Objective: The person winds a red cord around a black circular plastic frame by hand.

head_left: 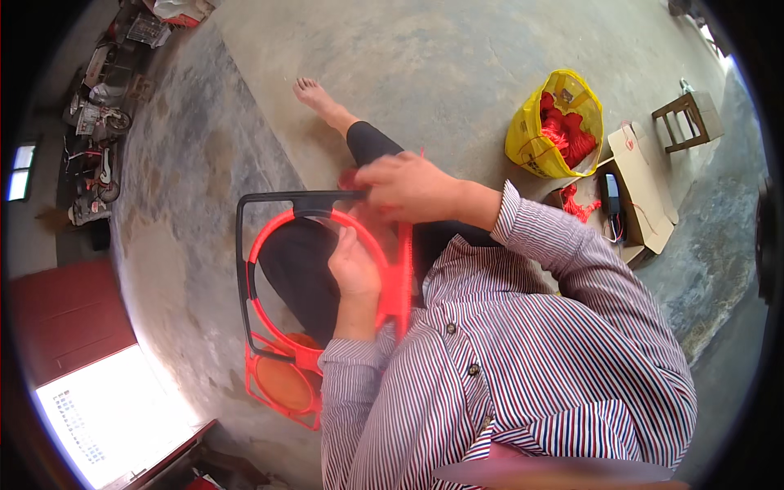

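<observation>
A red ring-shaped frame with a black outer bracket rests on my lap, over black trousers. My left hand reaches through the ring from inside and presses against its right rim. My right hand is closed at the top of the frame, where the black bracket meets the red rim, pinching something red; a red cord end shows by the fingers. A red strip runs down the right side of the ring. My bare foot stretches out on the concrete floor.
A yellow plastic bag full of red cords stands at the right, next to a cardboard box with a dark device and loose red cord. A small wooden stool is further right. Machine parts clutter the far left; a red door sits at lower left.
</observation>
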Available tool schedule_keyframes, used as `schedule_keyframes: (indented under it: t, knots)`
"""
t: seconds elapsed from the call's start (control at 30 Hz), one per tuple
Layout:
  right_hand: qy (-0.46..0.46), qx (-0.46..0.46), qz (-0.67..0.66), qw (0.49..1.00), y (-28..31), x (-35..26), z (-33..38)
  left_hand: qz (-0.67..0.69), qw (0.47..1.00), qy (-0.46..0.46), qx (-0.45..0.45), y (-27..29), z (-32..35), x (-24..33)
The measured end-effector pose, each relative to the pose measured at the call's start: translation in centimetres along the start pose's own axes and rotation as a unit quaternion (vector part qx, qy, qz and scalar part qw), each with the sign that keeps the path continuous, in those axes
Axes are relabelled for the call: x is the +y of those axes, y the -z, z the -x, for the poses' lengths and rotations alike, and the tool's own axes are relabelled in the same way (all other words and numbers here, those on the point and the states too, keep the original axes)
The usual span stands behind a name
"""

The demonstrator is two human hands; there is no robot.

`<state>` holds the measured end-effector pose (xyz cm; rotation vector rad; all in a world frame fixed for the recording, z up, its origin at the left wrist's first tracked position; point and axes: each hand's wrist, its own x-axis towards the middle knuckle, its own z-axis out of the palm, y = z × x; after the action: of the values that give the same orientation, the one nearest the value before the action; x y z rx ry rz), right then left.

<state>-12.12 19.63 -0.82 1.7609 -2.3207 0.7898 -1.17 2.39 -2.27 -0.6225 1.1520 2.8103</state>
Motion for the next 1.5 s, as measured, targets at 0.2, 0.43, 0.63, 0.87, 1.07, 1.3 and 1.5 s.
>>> schedule_keyframes:
  t: [0.2,0.43,0.63,0.87,1.07,1.3,1.5]
  knots:
    - [-0.435,0.27,-0.367,0.777,-1.1,1.2,5.6,0.068,0.99,0.095,-0.081,1.0,-0.4,0.1]
    - [-0.401,0.166,-0.561,0.705,-3.3,-0.2,7.6,0.098,0.983,0.133,-0.083,1.2,-1.0,-0.4]
    - [-0.29,0.403,-0.735,0.461,3.1,0.4,13.1,0.059,0.979,0.173,-0.088,1.6,-1.2,-0.6]
    - [-0.173,0.419,-0.782,0.427,9.7,3.6,21.5,0.015,0.963,0.232,-0.137,0.3,-0.9,0.2]
    - [-0.447,0.28,-0.593,0.609,2.0,-2.7,9.9,0.068,0.953,0.249,-0.16,0.1,-0.6,-0.4]
    - [-0.42,0.121,-0.603,0.668,3.3,-4.2,6.4,0.08,0.949,0.235,-0.194,0.5,-0.6,-1.1]
    - [-0.415,0.174,-0.675,0.585,4.3,-3.2,9.1,0.018,0.955,0.24,-0.173,-0.5,-0.5,-0.3]
